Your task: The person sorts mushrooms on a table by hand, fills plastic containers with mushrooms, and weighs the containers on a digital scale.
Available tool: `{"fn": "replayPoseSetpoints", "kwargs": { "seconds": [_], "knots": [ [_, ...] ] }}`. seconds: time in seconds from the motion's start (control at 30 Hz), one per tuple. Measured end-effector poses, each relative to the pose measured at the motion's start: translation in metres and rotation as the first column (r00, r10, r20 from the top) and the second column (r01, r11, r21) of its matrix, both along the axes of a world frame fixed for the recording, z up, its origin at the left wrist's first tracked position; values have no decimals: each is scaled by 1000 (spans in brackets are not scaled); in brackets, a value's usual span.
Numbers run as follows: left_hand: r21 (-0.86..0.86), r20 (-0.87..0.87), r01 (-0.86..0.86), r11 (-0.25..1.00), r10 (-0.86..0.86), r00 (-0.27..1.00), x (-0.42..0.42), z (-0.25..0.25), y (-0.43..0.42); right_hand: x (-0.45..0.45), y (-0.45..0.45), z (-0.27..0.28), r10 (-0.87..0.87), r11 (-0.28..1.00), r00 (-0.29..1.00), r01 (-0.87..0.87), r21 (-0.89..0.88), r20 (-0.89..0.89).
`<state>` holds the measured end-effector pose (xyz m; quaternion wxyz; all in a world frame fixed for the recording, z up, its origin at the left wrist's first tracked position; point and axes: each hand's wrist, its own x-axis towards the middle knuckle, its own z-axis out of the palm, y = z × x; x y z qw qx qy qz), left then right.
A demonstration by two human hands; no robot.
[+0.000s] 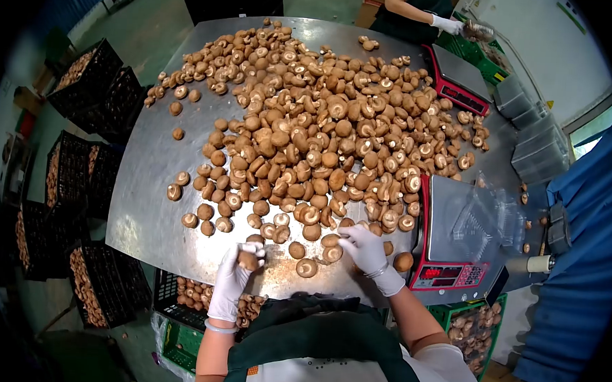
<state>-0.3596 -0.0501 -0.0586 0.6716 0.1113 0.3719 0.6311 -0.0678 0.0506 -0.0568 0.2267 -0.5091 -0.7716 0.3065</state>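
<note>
My left hand (237,268), in a white glove, is closed around a brown shiitake mushroom (248,260) at the table's near edge. My right hand (365,251), gloved too, reaches over the tabletop with its fingers stretched out. Its fingertips are beside a shiitake mushroom (330,241); whether they touch it I cannot tell. Several loose mushrooms lie between my hands, one of them stem side up (307,268). Beyond them a large mushroom heap (309,136) covers the middle of the metal table (146,203).
A red scale (447,274) with clear plastic trays (484,224) stands at my right; another scale (460,81) is farther back. Black crates (107,284) of mushrooms line the left floor. A crate (169,294) sits below the table edge. A co-worker's gloved hand (446,24) holds a package.
</note>
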Motion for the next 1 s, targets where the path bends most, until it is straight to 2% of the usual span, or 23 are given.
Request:
{"fn": "replayPoseSetpoints", "kwargs": {
  "seconds": [0.03,0.1,0.13,0.17,0.23,0.3,0.33,0.37,0.4,0.43,0.47,0.5,0.57,0.6,0.63,0.67,0.7,0.77,0.83,0.9,0.93,0.97,1.0],
  "knots": [
    [106,-203,50,993,-28,979,2,-3,-1,-5,-5,-1,47,999,997,-47,1,62],
    [-282,-615,159,946,-306,727,13,4,-3,-14,-13,-4,148,989,969,-143,-37,197],
    [-294,-725,164,942,-332,604,28,2,-3,-19,-17,-12,145,989,972,-145,-13,187],
    [-74,-955,295,953,-153,253,35,-11,-6,-22,-21,-20,144,989,974,-148,11,176],
    [32,-983,534,845,122,-135,55,-4,3,-21,-21,-32,123,991,985,-127,30,121],
    [-119,-953,641,758,95,-289,67,-15,5,-16,-17,-39,103,993,992,-106,44,66],
    [-200,-926,685,701,94,-366,69,-19,6,-12,-13,-43,71,979,990,-94,-182,-124],
    [-194,-927,685,702,98,-363,71,-22,7,-10,-8,-37,-5,911,955,-118,-394,-297],
    [-200,-913,683,703,119,-390,72,-25,7,-5,-4,-25,-192,669,903,-165,-725,-383],
    [-207,-897,682,701,142,-418,74,-29,8,-3,-3,-22,-194,674,903,-160,-721,-382],
    [-66,-959,670,739,139,-249,72,-30,9,-2,-4,-20,-392,558,688,-350,-752,-611],
    [-63,-959,674,736,142,-245,69,-30,8,0,-5,-19,-589,469,390,-548,-693,-708],
    [31,-974,523,852,-91,205,61,-28,5,1,-6,-24,-597,480,338,-575,-662,-727],
    [-226,-723,474,851,-473,504,56,-16,6,0,-7,-23,-621,484,298,-582,-653,-725],
    [-189,-463,444,876,-478,746,52,-3,7,-2,-8,-23,-643,486,258,-590,-644,-721],
    [-134,-285,411,902,-433,855,48,-6,7,-7,-9,-19,-618,524,247,-579,-625,-747],
    [-87,-92,363,928,-371,924,45,-9,7,-8,-9,-18,-619,518,248,-584,-625,-745],
    [-86,-24,336,938,-339,940,42,-12,4,-10,-9,-13,-721,425,243,-585,-691,-649],
    [-145,74,356,923,-349,934,40,-19,1,-20,-10,-6,-664,471,258,-585,-660,-702],
    [-112,56,355,928,-351,935,41,-24,-4,-28,-11,1,-370,639,576,-411,-650,-729],
    [-142,82,372,917,-363,928,42,-26,-7,-33,-19,7,-208,684,736,-362,-634,-644],
    [-172,107,389,905,-376,921,42,-26,-9,-35,-25,22,107,758,885,-367,-539,-453],
    [-173,108,387,906,-373,921,42,-25,-12,-41,-33,28,190,820,893,-373,-434,-408]
  ]
}}
